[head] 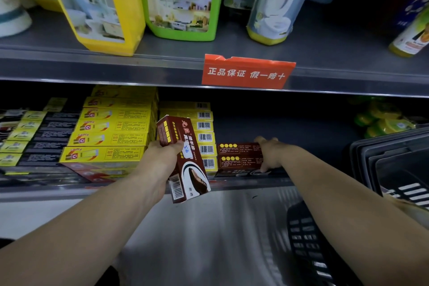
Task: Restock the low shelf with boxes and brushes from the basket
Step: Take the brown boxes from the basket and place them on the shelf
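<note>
brown cardboard box (183,160) is gripped upright in the left hand (162,158), waiting near the low shelf (255,183); the right hand (270,155) presses stacked brown boxes (239,158) square, fingers flat, probably making room. black basket (394,169) sits right.

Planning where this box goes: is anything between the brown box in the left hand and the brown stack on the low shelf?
Only the right hand, resting on the brown stack. Otherwise nothing visible blocks the brown box in the left hand.
</note>
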Demonstrator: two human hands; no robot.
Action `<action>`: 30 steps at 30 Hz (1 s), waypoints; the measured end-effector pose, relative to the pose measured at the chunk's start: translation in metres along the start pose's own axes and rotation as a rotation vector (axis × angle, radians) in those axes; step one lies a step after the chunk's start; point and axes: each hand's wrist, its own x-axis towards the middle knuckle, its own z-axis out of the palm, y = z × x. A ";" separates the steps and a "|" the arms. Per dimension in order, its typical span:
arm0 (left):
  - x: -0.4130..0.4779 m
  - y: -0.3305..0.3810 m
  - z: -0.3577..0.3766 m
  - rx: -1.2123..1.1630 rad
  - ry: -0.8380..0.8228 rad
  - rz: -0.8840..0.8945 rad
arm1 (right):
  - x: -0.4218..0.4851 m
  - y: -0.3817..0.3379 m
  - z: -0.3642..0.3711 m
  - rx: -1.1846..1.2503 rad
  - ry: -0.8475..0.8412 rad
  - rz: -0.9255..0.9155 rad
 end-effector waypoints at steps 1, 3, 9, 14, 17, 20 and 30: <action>0.000 0.000 0.000 0.004 0.000 -0.002 | 0.000 -0.001 0.000 0.001 -0.004 0.000; 0.000 0.000 0.000 0.011 0.002 -0.002 | -0.001 -0.002 -0.001 -0.013 -0.028 0.013; -0.001 0.001 0.004 -0.014 -0.012 -0.004 | -0.024 -0.033 -0.023 0.396 0.113 -0.272; -0.007 0.006 0.013 -0.172 -0.199 -0.019 | -0.048 -0.069 -0.014 1.007 -0.245 -0.530; -0.006 0.005 0.017 0.017 -0.221 0.045 | -0.044 -0.059 -0.023 1.073 -0.117 -0.501; -0.002 0.005 0.017 0.303 -0.150 0.164 | -0.029 -0.033 -0.040 0.612 0.296 -0.364; -0.003 0.004 0.013 0.455 -0.207 0.306 | 0.028 -0.004 -0.001 -0.083 0.274 -0.174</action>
